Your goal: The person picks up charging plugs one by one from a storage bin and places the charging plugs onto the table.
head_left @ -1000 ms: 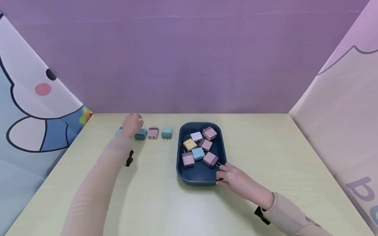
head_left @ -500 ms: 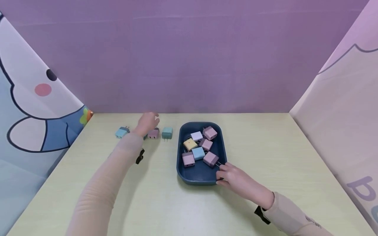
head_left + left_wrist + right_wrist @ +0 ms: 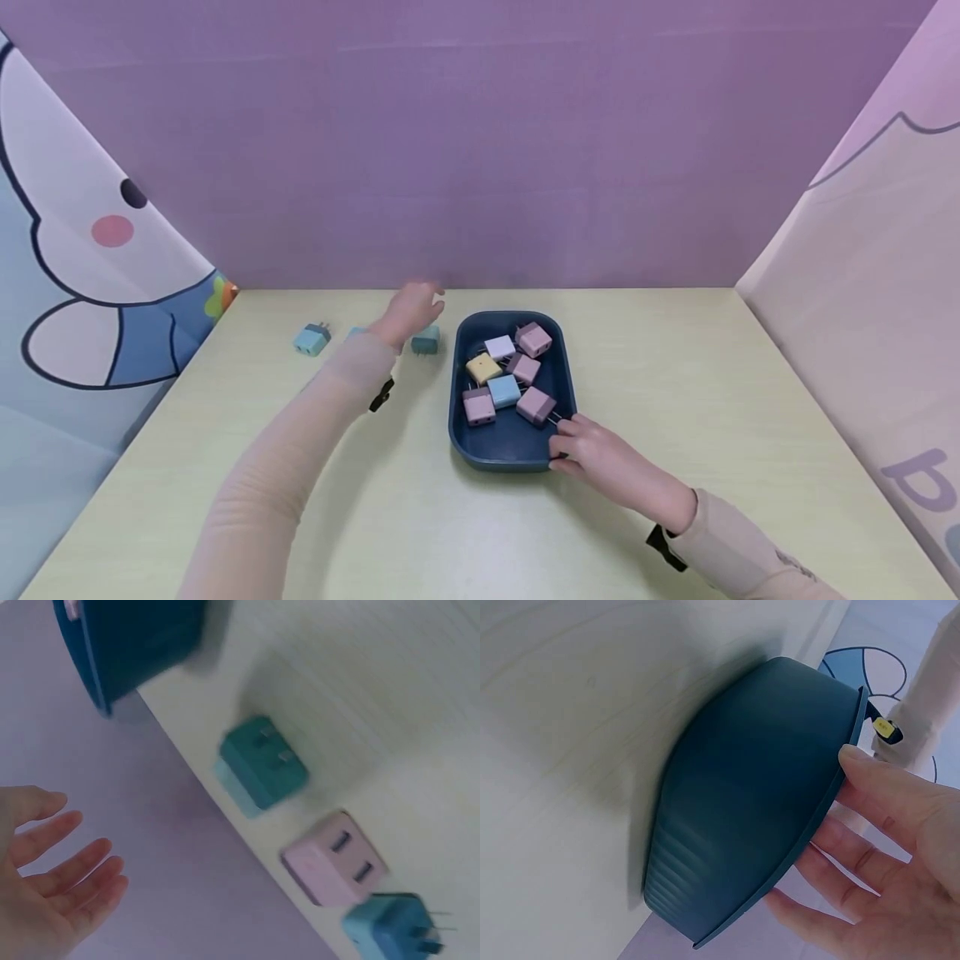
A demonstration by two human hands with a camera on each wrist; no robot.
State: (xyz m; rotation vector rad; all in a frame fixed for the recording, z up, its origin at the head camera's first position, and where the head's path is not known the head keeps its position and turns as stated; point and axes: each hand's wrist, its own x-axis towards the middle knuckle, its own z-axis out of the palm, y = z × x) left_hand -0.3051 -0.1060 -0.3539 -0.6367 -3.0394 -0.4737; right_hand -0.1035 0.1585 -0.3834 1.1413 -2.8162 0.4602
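Note:
In the head view my left hand [image 3: 408,312] hovers over the row of plug adapters at the back left, holding nothing. Its fingers are loosely bent and apart in the left wrist view. Close by lie a teal charger plug [image 3: 262,765], a pink one [image 3: 334,859] and a blue one [image 3: 394,926]. My right hand [image 3: 603,462] holds the near right corner of a dark blue tray [image 3: 502,454], thumb and fingers at the rim. Inside the tray lie several plugs, among them a yellow one [image 3: 483,367], a light blue one [image 3: 503,390] and a pink one [image 3: 536,404].
Farther left on the pale wooden table [image 3: 675,367] sits another light blue plug [image 3: 311,339]. A purple backdrop [image 3: 480,150] rises behind the table's back edge, and printed cloth panels stand at both sides.
My left hand has moved right along the row, from beside the leftmost plug to near the teal one, uncovering the leftmost plug. My right hand and the tray stay put.

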